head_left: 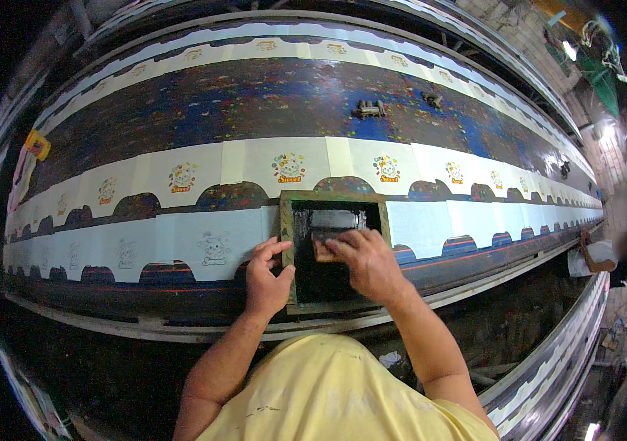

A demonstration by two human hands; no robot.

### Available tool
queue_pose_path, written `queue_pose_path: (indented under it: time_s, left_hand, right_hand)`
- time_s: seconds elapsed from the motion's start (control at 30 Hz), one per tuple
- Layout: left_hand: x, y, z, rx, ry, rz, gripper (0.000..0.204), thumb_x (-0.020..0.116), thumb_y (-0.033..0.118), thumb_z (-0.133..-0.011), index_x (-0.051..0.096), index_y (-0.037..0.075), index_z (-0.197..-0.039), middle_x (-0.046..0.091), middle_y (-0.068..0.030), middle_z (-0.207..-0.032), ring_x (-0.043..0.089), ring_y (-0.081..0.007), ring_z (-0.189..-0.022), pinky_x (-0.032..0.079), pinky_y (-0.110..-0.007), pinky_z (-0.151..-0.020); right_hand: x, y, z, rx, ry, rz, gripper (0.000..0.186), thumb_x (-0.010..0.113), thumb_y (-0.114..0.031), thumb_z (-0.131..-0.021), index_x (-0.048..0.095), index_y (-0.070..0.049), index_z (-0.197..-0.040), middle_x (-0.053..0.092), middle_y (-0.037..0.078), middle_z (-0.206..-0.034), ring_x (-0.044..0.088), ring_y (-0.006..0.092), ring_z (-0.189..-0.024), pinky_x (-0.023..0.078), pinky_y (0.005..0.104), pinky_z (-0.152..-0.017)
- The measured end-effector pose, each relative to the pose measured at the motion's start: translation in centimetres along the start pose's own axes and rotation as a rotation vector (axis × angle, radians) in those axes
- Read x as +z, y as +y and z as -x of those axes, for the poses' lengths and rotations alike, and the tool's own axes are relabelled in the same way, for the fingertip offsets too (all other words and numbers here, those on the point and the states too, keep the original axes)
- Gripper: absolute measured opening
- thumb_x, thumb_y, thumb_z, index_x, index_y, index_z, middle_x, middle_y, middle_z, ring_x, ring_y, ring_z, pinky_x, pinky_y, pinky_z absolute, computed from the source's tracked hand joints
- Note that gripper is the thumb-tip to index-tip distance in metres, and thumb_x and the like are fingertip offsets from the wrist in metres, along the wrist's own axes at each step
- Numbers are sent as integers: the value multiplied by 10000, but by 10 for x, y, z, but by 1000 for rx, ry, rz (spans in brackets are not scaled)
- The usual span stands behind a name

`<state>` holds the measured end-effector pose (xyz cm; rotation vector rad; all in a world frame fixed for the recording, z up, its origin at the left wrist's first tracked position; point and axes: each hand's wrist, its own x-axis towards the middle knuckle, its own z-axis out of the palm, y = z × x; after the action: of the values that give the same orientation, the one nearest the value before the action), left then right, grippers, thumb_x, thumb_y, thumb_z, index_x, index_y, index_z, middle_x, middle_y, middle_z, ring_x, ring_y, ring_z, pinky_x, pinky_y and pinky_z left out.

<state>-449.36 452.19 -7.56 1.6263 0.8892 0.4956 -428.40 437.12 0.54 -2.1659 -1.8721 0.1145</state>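
Note:
A wooden screen printing frame (334, 196) lies flat on the near row of pale blue fabric pieces (225, 229), dark ink spread over its mesh. At its left side, my left hand (268, 278) grips the frame's edge with thumb and fingers. My right hand (369, 262) is closed round a squeegee with a brown wooden handle (322, 251), held inside the frame against the inky mesh. The fabric piece under the frame is mostly hidden. Left of the frame, blue pieces carry thin dark outlines of a cartoon animal (215, 248).
Beyond the frame runs a row of cream fabric pieces (240, 162) with coloured cartoon prints. Metal clamp-like parts (371, 109) rest on the paint-spattered long table (254, 95). A yellow object (37, 145) sits at the far left. Another person (622, 246), blurred, is at right.

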Motion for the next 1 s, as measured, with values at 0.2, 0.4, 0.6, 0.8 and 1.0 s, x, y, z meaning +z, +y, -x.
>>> queue_pose_path:
  time_s: [0.2,0.4,0.6,0.8,1.0]
  left_hand:
    - [4,-11,-1,73,8,79,511,795,-87,-896,763,65,-1382,606,-233,-1615,626,-366,-1501,559,-465,-1192]
    - [18,-13,11,90,93,79,512,804,-89,-871,768,44,-1364,601,-249,-1622,584,-383,-1545,492,-469,-1265]
    - [26,-6,22,234,128,-208,519,749,-96,-789,818,64,-1279,600,-279,-1630,555,-441,-1560,402,-495,-1328]
    - [66,17,31,269,215,-160,439,678,-149,-761,804,28,-1142,553,-287,-1690,544,-436,-1580,394,-501,-1327]
    - [175,40,27,340,225,-115,413,686,-126,-772,822,56,-1116,590,-311,-1646,556,-445,-1564,391,-488,-1319]
  right_hand:
    - [-3,-44,51,-15,-40,-8,542,749,-120,-878,771,-95,-1418,740,125,-1285,693,334,-1161,546,473,-993]
    - [-4,-58,80,67,-129,-92,638,830,-68,-805,756,-106,-1438,711,117,-1370,668,342,-1239,545,497,-1076]
    - [-7,-40,111,106,118,-258,486,897,-184,-929,770,-82,-1386,692,168,-1466,626,419,-1402,520,538,-1175]
    - [3,9,165,492,472,-564,430,861,-108,-971,771,-43,-1386,696,211,-1487,635,410,-1424,502,503,-1202]
    - [-13,89,225,487,547,-572,461,886,-113,-932,780,-58,-1377,727,180,-1486,627,401,-1427,463,513,-1236]
